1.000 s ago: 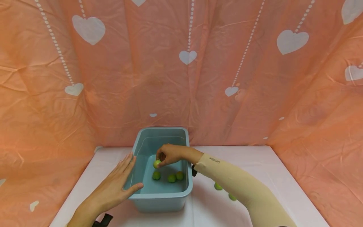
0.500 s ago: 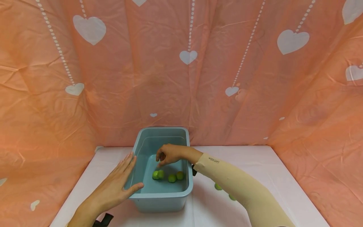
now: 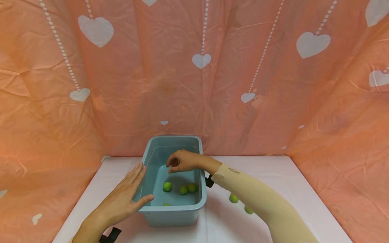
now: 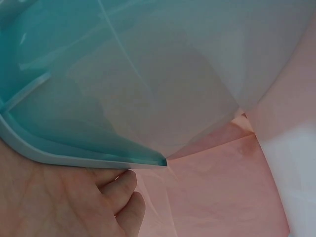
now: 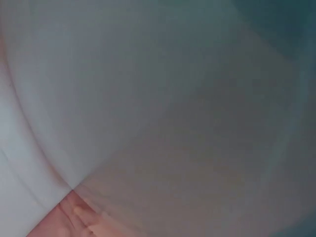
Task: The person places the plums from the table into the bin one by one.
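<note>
A blue-grey plastic tub (image 3: 170,209) stands on the table, with several small round green fruits on its floor. One fruit (image 3: 167,186) lies left of a touching or nearly touching pair (image 3: 183,190); another (image 3: 166,204) is mostly hidden behind the front rim. My left hand (image 3: 124,194) rests on the tub's left rim, fingers straight and thumb reaching over the front corner; the left wrist view shows its palm (image 4: 59,197) against the rim. Inside the tub, above the fruits, my right hand (image 3: 183,161) hovers with loosely bent fingers and holds nothing. The right wrist view shows only the tub's wall (image 5: 123,89), not the hand.
Two more green fruits (image 3: 233,198) lie on the white table (image 3: 225,222) right of the tub, partly under the sleeved right forearm (image 3: 255,195). Behind the tub hangs an orange-pink sheet (image 3: 170,84) with white hearts, which also encloses both sides.
My right hand has let go of a green fruit, which dropped beside another. One fruit then rolled towards the tub's front wall. The right hand has risen slightly; the left has stayed.
</note>
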### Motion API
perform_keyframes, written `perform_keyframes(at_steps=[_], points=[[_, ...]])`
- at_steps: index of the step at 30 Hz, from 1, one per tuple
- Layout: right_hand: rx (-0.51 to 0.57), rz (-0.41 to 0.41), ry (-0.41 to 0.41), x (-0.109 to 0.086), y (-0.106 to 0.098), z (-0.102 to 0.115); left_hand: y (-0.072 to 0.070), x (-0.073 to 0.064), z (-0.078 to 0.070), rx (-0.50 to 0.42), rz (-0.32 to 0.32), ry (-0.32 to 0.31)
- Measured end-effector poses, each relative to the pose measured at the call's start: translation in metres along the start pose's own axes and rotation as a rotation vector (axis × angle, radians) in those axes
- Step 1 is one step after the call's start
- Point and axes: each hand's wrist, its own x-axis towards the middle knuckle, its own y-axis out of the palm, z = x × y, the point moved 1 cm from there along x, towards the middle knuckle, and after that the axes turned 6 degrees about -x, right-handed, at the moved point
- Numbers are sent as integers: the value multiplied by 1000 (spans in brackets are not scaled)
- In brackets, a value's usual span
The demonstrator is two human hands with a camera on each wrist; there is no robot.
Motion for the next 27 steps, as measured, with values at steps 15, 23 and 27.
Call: perform_keyframes(at_steps=[15,23,27], points=[[91,-151,-91,-36,-23,5,-1,1,-1,13,-1,6],[140,-210,-109,-62,-29,3,1,1,1,14,-8,12],[142,-250,-84,-77,-32,1,0,2,1,18,-12,18]])
